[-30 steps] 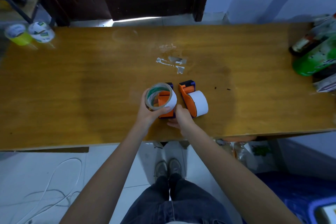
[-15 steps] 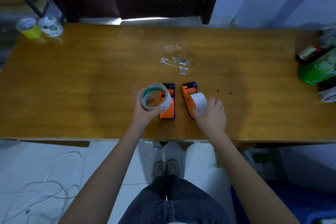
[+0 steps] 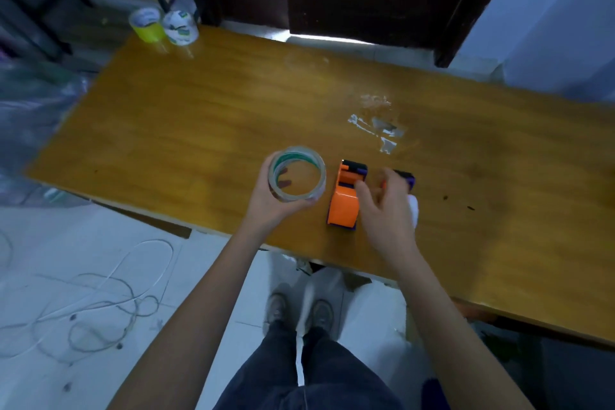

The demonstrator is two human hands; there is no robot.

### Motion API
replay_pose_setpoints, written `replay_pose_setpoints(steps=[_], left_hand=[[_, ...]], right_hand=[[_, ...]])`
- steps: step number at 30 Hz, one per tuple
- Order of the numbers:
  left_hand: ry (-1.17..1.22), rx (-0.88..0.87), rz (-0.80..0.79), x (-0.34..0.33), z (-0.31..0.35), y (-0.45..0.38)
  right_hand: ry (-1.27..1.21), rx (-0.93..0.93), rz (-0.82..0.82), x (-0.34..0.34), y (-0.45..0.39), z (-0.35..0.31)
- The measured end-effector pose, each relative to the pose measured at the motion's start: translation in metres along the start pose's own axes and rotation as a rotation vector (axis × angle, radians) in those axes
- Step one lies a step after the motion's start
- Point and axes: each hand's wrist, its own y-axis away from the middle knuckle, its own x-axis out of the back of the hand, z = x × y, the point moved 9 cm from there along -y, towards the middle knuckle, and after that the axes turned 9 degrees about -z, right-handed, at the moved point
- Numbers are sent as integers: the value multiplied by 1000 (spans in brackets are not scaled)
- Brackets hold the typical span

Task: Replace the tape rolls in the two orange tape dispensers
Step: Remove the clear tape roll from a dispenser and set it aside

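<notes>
Two orange tape dispensers stand side by side near the front edge of the wooden table [image 3: 199, 116]. The left dispenser [image 3: 344, 206] has no roll on it and stands free. My left hand [image 3: 266, 203] holds a clear tape roll [image 3: 297, 175] just left of it, above the table. My right hand [image 3: 386, 210] lies blurred over the right dispenser [image 3: 407, 177], hiding most of it. Only that dispenser's dark tip and a bit of its white tape roll [image 3: 413, 211] show. Whether those fingers grip anything is unclear.
A yellow tape roll [image 3: 146, 25] and a white-and-green tape roll [image 3: 179, 27] stand at the table's far left corner. Scraps of clear tape [image 3: 376, 130] stick to the wood behind the dispensers. Loose cables [image 3: 100, 303] lie on the floor at left. A dark door is behind the table.
My left hand has carried the clear roll left, off the left dispenser. My right hand went from the left dispenser's base to the right dispenser. The view has swung left.
</notes>
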Motion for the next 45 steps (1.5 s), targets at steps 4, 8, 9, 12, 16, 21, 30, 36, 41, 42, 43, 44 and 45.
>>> replay_pose_setpoints(steps=[4,8,9,12,16,21,30,36,41,42,43,44,45], left_hand=[[-56,-21,0,28,7,5],[5,110,-15,79,-6,13],[53,170,-29,93,-11,17],[321,302,72,146,-28,25],[356,371,218,224,-41,36],[329,350,250,302,-44,34],[304,314,269,389,-45,-10],[323,319,262,431,-61,-62],[323,355,232,462,-68,-111],[320,359,232,469,-69,-120],[316,363,233,476,-70,-129],[309,370,232,483,-71,-136],[308,377,227,489,-72,-144]], right_hand=[[-376,-129,-472,-89,-10,-42],[-518,-118,-483,-132,-19,-70],[-541,-122,-488,-143,-21,-75],[-574,-122,-500,-178,-23,-96],[-563,-97,-488,-227,-23,-133],[-575,-86,-506,-285,-31,-182],[-585,-74,-516,-347,-68,-245],[-577,-76,-520,-377,-116,-275],[-609,-123,-491,-397,-164,-302],[-614,-123,-490,-401,-172,-307],[-617,-121,-490,-405,-180,-313],[-619,-123,-486,-409,-186,-318],[-627,-132,-479,-412,-193,-322]])
